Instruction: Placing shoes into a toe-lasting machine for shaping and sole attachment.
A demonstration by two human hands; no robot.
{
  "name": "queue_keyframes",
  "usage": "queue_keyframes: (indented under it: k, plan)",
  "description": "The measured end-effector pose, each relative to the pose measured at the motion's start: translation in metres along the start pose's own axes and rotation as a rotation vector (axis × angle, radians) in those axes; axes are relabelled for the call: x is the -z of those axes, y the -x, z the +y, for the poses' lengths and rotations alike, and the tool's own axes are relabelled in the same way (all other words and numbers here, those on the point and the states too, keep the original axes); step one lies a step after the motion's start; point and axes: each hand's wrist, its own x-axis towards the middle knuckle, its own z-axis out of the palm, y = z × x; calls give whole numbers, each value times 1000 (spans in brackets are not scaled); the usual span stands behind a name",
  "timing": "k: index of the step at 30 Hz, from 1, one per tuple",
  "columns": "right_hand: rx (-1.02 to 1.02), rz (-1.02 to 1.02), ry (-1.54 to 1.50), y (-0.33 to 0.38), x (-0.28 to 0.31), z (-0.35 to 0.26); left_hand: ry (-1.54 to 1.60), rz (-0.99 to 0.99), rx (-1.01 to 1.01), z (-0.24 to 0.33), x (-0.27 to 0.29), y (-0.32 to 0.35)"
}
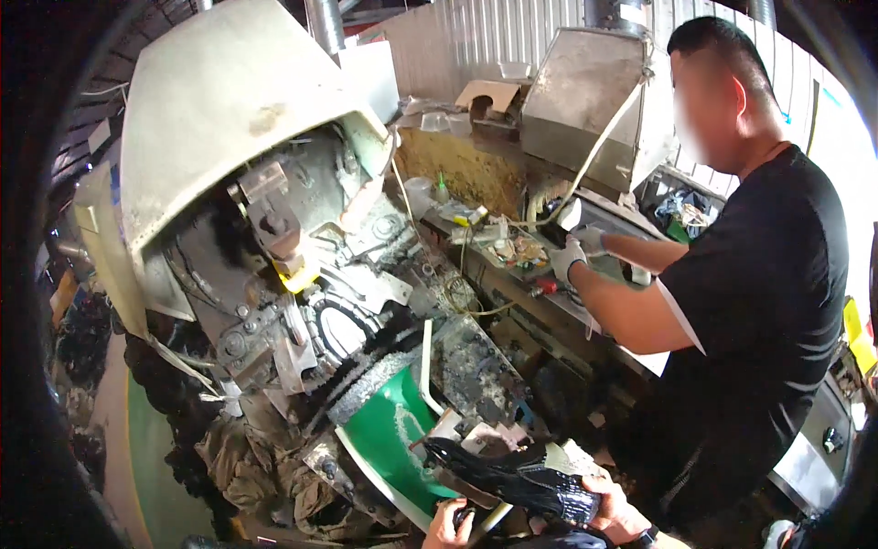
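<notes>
A long, black, glossy shoe-like item with a ridged surface lies across the lower middle, in front of the machine. My right hand, with a dark watch at its wrist, is closed round its right end. A pale, ragged-edged piece shows just above that grip. Below the item's left end, my left hand has its fingers curled against a small dark part. What that hand grips is mostly hidden. Just beyond both hands is the machine's green tray, with pale powder on it.
A large machine with a cream hood and a bright ring-shaped opening stands at the left. On the right, a person in black works with gloved hands at a cluttered bench. Crumpled brown cloth lies below the machine.
</notes>
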Motion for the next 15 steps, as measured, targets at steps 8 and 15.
queue_keyframes:
  k: [8,15]
  plan:
    - [-34,-34,-13,4,-29,4,-37,68,7,-16,1,8]
    - [-98,21,8,-2,-4,16,193,181,-14,-23,29,25]
